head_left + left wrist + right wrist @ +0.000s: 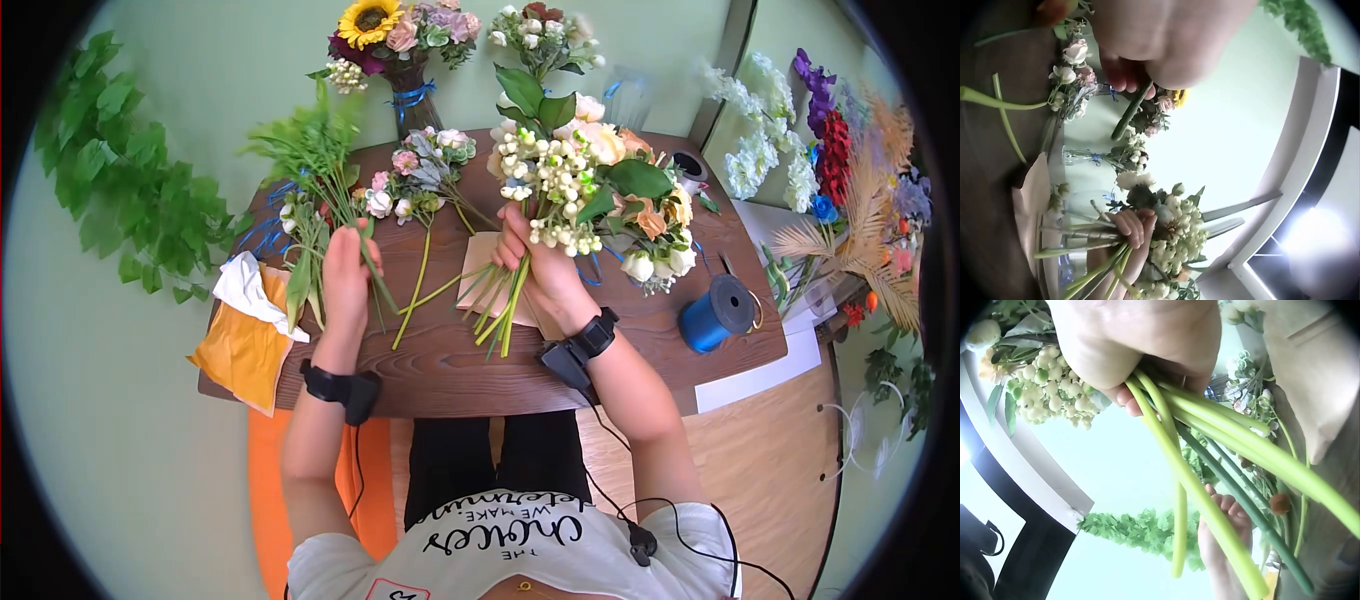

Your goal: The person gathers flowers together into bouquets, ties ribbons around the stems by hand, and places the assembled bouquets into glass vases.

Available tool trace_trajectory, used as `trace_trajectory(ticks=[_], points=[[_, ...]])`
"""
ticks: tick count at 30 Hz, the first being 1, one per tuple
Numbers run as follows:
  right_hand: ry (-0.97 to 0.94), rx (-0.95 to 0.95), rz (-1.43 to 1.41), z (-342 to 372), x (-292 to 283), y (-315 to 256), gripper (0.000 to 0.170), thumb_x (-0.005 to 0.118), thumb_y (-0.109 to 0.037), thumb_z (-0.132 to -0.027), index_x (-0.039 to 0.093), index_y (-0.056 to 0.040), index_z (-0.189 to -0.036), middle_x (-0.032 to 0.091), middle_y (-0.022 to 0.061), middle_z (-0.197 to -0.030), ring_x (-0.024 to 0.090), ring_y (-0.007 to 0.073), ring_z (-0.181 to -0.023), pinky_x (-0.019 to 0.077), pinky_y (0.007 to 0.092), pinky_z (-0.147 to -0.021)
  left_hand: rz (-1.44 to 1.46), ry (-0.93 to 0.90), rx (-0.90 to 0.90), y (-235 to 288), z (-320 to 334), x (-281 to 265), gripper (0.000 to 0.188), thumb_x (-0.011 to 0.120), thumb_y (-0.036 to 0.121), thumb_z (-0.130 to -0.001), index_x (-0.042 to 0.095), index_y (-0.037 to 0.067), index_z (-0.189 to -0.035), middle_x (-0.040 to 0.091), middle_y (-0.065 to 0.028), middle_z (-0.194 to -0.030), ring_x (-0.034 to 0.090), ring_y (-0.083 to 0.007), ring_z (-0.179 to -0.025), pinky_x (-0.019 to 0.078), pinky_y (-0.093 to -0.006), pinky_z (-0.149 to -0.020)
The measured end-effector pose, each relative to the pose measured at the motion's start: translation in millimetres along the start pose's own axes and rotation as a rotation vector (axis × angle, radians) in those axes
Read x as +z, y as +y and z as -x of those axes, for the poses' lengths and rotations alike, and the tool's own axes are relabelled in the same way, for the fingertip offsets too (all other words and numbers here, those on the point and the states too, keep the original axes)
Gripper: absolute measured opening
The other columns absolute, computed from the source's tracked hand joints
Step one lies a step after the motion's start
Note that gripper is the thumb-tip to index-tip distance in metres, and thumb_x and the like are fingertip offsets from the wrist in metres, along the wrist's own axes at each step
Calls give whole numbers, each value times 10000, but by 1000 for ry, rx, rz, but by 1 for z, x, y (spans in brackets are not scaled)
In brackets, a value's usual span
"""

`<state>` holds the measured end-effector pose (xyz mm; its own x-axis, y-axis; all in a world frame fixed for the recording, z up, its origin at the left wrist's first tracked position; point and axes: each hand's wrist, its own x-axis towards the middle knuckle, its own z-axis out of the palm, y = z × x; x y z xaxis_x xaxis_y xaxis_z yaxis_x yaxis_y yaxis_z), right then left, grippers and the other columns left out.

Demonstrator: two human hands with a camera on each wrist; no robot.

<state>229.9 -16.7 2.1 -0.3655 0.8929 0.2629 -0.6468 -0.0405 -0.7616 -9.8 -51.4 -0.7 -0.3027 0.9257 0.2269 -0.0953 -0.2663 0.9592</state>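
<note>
My right hand (540, 262) grips a bundle of green stems (1235, 434) below a bouquet of white berries (560, 185), cream and peach flowers and dark leaves. The cut stem ends fan out beneath the fist. Held in my left hand (348, 272), over the table's left part, is a feathery green sprig (315, 150); its stem end (1129, 115) sticks out of the curled fingers in the left wrist view. The two hands are apart, with small pink and white flowers (405, 185) lying between and beyond them.
On the wooden table (440, 375) are a blue ribbon spool (716, 313) at right, brown paper (482, 262) by the bouquet stems, and an orange and white packet (245, 335) at left. A sunflower vase (412, 105) stands at the back. Leafy vines (130, 170) hang at left.
</note>
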Motion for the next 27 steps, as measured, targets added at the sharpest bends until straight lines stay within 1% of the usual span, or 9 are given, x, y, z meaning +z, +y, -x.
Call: trace_trajectory(ticks=[2, 5, 10, 14, 18, 21, 22, 25, 27], points=[[-7, -17, -7, -2, -1, 0, 196, 489, -231, -990, 473, -35, -1001, 341, -32, -607, 346, 82, -531, 360, 253, -590, -73, -88, 125, -6, 4, 9, 223, 353, 198, -1021, 455, 19, -1107, 550, -44, -735, 506, -95, -595, 436, -226, -558], [61, -56, 11, -2, 4, -5, 190, 482, -229, -994, 461, -40, -1008, 343, -34, -605, 355, 81, -537, 363, 252, -593, -179, -176, 265, -4, 14, 33, 218, 347, 194, -1022, 447, 13, -1090, 552, -42, -740, 536, -100, -636, 437, -221, -579], [72, -143, 19, -4, 8, -11, 197, 477, -219, -995, 448, -26, -1024, 355, -34, -610, 369, 82, -546, 384, 256, -637, -372, -302, 345, -19, 7, 54, 142, 467, 98, -969, 501, -22, -1037, 615, -90, -772, 630, -153, -718, 488, -278, -645], [-111, -298, -47, -18, -24, 13, 304, 473, -208, -980, 348, -129, -715, 292, -47, -633, 308, 90, -587, 350, 264, -694, -577, -286, 385, -35, 10, 75, 143, 497, 102, -949, 516, 9, -1057, 678, -156, -885, 682, -264, -838, 521, -336, -690], [-287, -335, -270, -7, -37, 7, 239, 518, -199, -945, 379, -120, -767, 327, -27, -678, 340, 113, -640, 344, 275, -700, -482, -295, 414, -44, 1, 83, 170, 507, 117, -946, 532, 20, -1084, 687, -133, -890, 683, -274, -834, 526, -341, -697], [-341, -296, -359, 2, -47, 7, 211, 512, -206, -947, 384, -113, -807, 343, -16, -720, 355, 120, -673, 352, 281, -718, -627, -272, 338, -42, 3, 77, 187, 498, 97, -942, 562, 21, -1101, 673, -141, -962, 660, -282, -895, 515, -368, -734], [-350, -286, -375, 4, -50, 6, 203, 510, -208, -948, 386, -110, -821, 348, -13, -734, 360, 123, -684, 355, 283, -724, -773, -281, 510, -64, -7, 64, 207, 524, 97, -923, 591, 31, -1107, 638, -143, -1037, 618, -293, -948, 495, -392, -777], [-366, -259, -407, 8, -53, 6, 182, 504, -215, -950, 391, -103, -861, 364, -2, -776, 375, 130, -717, 362, 289, -741, -865, -269, 814, -65, 2, 58, 194, 452, 91, -946, 539, -8, -1089, 627, -145, -839, 642, -272, -755, 492, -395, -682], [-370, -241, -421, 11, -54, 7, 173, 500, -220, -951, 394, -98, -888, 374, 6, -804, 385, 135, -739, 368, 294, -753, -716, -356, 672, -67, 9, 56, 239, 441, 157, -942, 568, 20, -1091, 619, -160, -925, 613, -312, -815, 497, -427, -720]])
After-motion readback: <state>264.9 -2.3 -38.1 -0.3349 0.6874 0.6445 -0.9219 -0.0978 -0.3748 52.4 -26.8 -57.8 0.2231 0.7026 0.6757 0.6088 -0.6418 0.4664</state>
